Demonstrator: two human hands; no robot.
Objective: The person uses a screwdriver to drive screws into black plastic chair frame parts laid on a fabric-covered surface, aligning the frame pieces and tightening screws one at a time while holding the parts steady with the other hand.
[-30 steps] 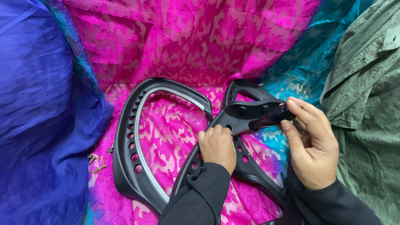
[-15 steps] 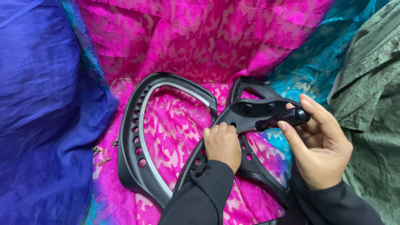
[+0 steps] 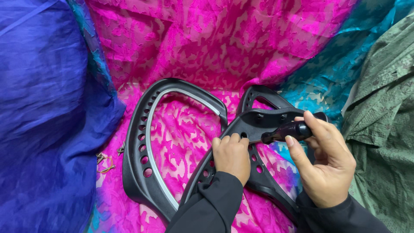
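Our right hand [image 3: 321, 166] has shifted its black tool [image 3: 290, 129] closer against the plastic frame [image 3: 172, 151] (lying on pink cloth [image 3: 215, 47]), grasping it firmly; our left hand [image 3: 232, 156] stays clenched on the frame.

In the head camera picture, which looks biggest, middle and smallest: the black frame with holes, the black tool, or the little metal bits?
1. Black frame with holes: biggest by far.
2. Black tool, held in the right hand.
3. Little metal bits: smallest.
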